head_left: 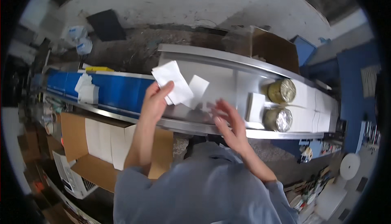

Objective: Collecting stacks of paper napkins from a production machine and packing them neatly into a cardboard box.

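My left hand [154, 102] pinches a fanned stack of white, rectangular, paper-like sheets [173, 81] above the left part of the shiny metal desk [220, 71], probably light, bendable and best gripped by the near edge, while my right hand [231, 127] hovers apparently empty, fingers loosely spread.

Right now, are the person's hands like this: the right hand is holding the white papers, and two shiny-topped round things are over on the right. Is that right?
Not quite. It's the left hand that holds the white papers, as the head view shows. The two shiny-topped round things are indeed over on the right.
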{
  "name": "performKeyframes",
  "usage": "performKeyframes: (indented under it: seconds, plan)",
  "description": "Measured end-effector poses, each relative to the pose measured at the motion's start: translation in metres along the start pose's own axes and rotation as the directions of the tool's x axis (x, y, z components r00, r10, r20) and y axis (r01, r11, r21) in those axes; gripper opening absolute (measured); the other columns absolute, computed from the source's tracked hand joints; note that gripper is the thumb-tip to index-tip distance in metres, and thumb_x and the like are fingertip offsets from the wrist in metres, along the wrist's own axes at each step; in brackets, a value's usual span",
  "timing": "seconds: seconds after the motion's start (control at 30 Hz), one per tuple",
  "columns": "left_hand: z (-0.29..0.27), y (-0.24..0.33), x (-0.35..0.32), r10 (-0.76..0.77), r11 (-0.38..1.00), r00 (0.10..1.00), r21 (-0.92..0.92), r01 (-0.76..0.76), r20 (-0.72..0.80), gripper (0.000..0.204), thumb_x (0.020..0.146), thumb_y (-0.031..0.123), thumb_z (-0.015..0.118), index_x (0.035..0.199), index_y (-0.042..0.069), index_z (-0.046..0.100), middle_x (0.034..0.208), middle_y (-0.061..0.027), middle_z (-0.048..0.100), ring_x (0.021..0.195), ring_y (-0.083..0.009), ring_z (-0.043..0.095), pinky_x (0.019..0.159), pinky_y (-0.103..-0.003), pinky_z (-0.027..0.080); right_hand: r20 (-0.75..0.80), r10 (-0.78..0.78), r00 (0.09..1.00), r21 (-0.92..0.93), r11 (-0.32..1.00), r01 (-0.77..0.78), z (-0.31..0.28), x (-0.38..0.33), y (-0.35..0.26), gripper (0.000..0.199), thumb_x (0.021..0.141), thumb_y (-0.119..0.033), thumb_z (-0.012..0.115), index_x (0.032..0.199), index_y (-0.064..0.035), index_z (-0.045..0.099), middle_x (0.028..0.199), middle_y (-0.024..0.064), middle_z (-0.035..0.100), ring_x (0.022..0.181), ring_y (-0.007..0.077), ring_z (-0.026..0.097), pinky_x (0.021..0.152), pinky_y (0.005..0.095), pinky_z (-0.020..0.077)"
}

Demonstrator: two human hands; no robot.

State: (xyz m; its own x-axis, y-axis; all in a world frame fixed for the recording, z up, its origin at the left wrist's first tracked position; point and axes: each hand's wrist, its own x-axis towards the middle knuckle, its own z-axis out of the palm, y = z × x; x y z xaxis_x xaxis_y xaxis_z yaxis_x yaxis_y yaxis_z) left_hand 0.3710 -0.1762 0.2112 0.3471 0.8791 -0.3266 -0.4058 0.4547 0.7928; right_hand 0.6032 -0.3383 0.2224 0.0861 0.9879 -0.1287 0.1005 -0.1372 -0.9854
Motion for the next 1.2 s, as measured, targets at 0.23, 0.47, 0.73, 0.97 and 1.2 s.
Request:
performKeyframes:
  seconds: [0.23,0.47,0.73,0.97,1.2]
  plan:
    - [0.089,-0.078,-0.018,-0.068,0.984,0.997,-0.168,0.063,-0.026,0.036,0.102,0.012,0.064,0.134,-0.003,0.058,0.129,-0.0121,0.066,0.116,-0.0203,0.065,0.099,-0.036,0.053,-0.137,-0.025,0.990,-0.133,0.991,0.007,0.021,0.027,0.038,0.073,0.108,-0.028,0.055,0.165,-0.0027,0.017,0.137,0.0163,0.058,0.127,0.0177,0.055,0.102,0.0271,0.0466]
    - [0.080,-0.129,-0.053,-0.146,0.945,0.988,0.303,0.123,0.055,0.028,0.104,0.017,0.064,0.126,0.000,0.065,0.106,-0.0027,0.070,0.094,-0.0094,0.064,0.085,-0.026,0.051,-0.102,0.142,0.985,-0.046,0.988,-0.147,-0.043,-0.029,0.092,0.022,0.101,-0.011,0.068,0.118,0.0012,0.066,0.094,0.0002,0.071,0.085,0.0076,0.062,0.077,0.0246,0.0502]
    - [0.025,-0.093,0.011,0.402,0.217,0.916,0.971,-0.099,0.004,0.049,0.088,0.028,0.080,0.125,0.000,0.065,0.112,-0.0190,0.070,0.098,-0.0333,0.069,0.090,-0.042,0.055,-0.144,0.232,0.962,0.124,0.969,-0.215,-0.068,-0.041,0.082,0.008,0.101,-0.009,0.068,0.105,-0.0029,0.067,0.094,-0.0016,0.070,0.084,0.0046,0.060,0.077,0.0221,0.0488]
    - [0.036,-0.079,0.029,0.124,0.060,0.981,0.988,0.146,-0.152,0.049,0.079,0.031,0.086,0.109,-0.003,0.068,0.110,-0.0228,0.070,0.101,-0.0378,0.068,0.092,-0.047,0.053,-0.129,0.202,0.971,0.233,0.958,-0.168,-0.075,-0.026,0.090,0.007,0.100,-0.008,0.068,0.105,-0.0030,0.067,0.094,-0.0014,0.070,0.084,0.0049,0.060,0.077,0.0222,0.0485]
    - [0.037,-0.082,0.028,0.033,0.244,0.987,0.958,0.148,-0.160,0.042,0.077,0.026,0.087,0.098,-0.003,0.066,0.102,-0.0213,0.073,0.091,-0.0331,0.071,0.081,-0.042,0.055,-0.198,0.242,0.950,0.117,0.968,-0.222,-0.079,-0.020,0.095,0.014,0.097,-0.016,0.070,0.101,-0.0022,0.069,0.081,0.0029,0.064,0.078,0.0110,0.058,0.069,0.0312,0.0499]
